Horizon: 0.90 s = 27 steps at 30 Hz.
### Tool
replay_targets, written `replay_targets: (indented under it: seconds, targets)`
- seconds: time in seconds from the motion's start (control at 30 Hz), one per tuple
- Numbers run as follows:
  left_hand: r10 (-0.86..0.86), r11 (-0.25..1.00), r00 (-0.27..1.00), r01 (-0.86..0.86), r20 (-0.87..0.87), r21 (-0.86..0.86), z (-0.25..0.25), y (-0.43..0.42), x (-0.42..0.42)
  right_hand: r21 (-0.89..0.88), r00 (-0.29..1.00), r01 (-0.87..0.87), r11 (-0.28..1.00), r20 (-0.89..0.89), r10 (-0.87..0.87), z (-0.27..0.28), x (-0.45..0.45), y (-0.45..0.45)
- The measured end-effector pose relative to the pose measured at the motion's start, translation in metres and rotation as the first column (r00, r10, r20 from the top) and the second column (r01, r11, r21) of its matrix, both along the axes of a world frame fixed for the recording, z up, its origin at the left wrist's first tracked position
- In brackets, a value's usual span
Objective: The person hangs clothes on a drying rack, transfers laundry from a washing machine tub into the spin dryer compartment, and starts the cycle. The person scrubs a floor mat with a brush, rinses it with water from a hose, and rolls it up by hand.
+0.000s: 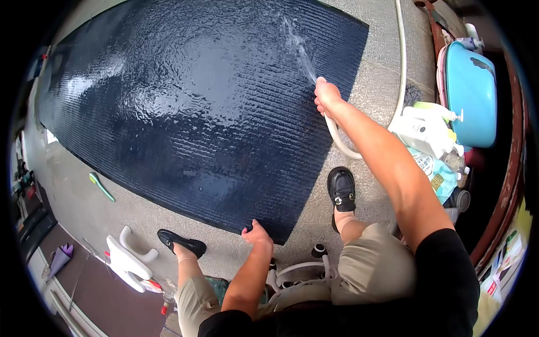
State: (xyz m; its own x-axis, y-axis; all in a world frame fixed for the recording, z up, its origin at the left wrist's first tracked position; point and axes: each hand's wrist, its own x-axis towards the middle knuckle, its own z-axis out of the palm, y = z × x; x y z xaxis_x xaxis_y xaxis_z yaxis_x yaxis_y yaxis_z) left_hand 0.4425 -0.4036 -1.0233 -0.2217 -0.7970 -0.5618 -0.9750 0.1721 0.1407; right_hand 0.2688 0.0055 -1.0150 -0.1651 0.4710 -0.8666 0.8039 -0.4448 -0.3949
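A large dark ribbed mat, wet and shiny, lies over the concrete. My right hand is closed around the end of a pale hose. Water sprays from that end over the far right part of the mat. At the near edge of the mat, close to its corner, my left hand grips the rim, with thumb and a fingertip showing on top. The rest of its fingers are hidden.
A green-and-white brush lies on the ground at left, near a white plastic chair-like piece. At right stand a blue basin and several bottles. A wheeled stool base is beneath me.
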Motion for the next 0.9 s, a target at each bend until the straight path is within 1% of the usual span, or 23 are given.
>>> replay_targets:
  seconds: [0.1,0.13,0.2,0.33,0.4,0.47,0.53,0.6,0.63,0.67,0.7,0.77,0.8,0.87,0.9]
  targets:
    - [0.026,0.999,1.000,-0.026,-0.008,0.028,-0.010,-0.008,0.003,0.030,1.000,0.000,1.000,0.027,-0.001,-0.003,-0.004,0.006]
    - [0.020,0.999,1.000,-0.020,-0.009,0.033,-0.007,-0.008,0.003,0.035,1.000,0.007,0.999,0.025,-0.008,-0.001,-0.004,0.007]
    - [0.076,0.994,0.995,-0.071,-0.062,0.085,-0.003,-0.005,0.001,0.066,1.000,0.004,0.998,-0.005,-0.004,0.004,-0.005,0.007]
    - [0.076,0.994,0.996,-0.071,-0.054,0.087,0.004,0.001,-0.004,0.061,1.000,-0.002,0.998,0.005,0.002,0.007,-0.006,0.010]
    - [0.047,0.997,0.998,-0.044,-0.048,0.058,0.005,0.002,-0.004,0.054,0.996,-0.087,0.995,-0.010,0.087,0.006,-0.004,0.002]
    - [0.043,0.997,0.997,-0.038,-0.066,0.073,0.000,-0.003,-0.001,0.043,0.992,-0.122,0.992,0.018,0.122,0.009,-0.006,-0.005]
    - [0.038,0.996,0.996,-0.030,-0.085,0.088,-0.002,-0.007,0.002,0.147,0.999,-0.018,0.989,0.037,0.013,0.009,-0.006,0.002]
    - [0.032,0.995,0.995,-0.022,-0.096,0.099,-0.003,-0.008,0.002,0.096,0.992,0.116,0.989,0.035,-0.120,0.007,-0.004,0.019]
    - [0.026,0.995,0.995,-0.017,-0.093,0.101,-0.005,-0.011,0.004,0.103,0.984,0.166,0.981,0.042,-0.171,0.009,-0.004,0.023]
    - [0.048,0.989,0.993,-0.032,-0.111,0.141,-0.009,-0.015,0.007,0.107,0.983,0.170,0.980,0.044,-0.176,0.009,-0.002,0.026]
    - [0.073,0.982,0.989,-0.049,-0.128,0.182,-0.012,-0.018,0.009,0.117,0.974,0.220,0.968,0.021,-0.224,0.009,0.000,0.030]
    - [0.069,0.982,0.990,-0.046,-0.122,0.185,-0.009,-0.015,0.006,0.107,0.951,0.308,0.945,-0.012,-0.309,0.009,0.004,0.040]
    - [0.066,0.982,0.991,-0.044,-0.117,0.182,-0.006,-0.014,0.006,0.111,0.949,0.313,0.943,-0.008,-0.314,0.007,0.007,0.043]
    - [0.068,0.983,0.992,-0.048,-0.105,0.180,-0.002,-0.011,0.003,0.038,0.935,0.349,0.936,-0.079,-0.345,0.010,0.011,0.046]
    - [0.078,0.983,0.992,-0.060,-0.098,0.175,-0.002,-0.009,0.003,0.046,0.935,0.352,0.935,-0.061,-0.349,0.011,0.010,0.045]
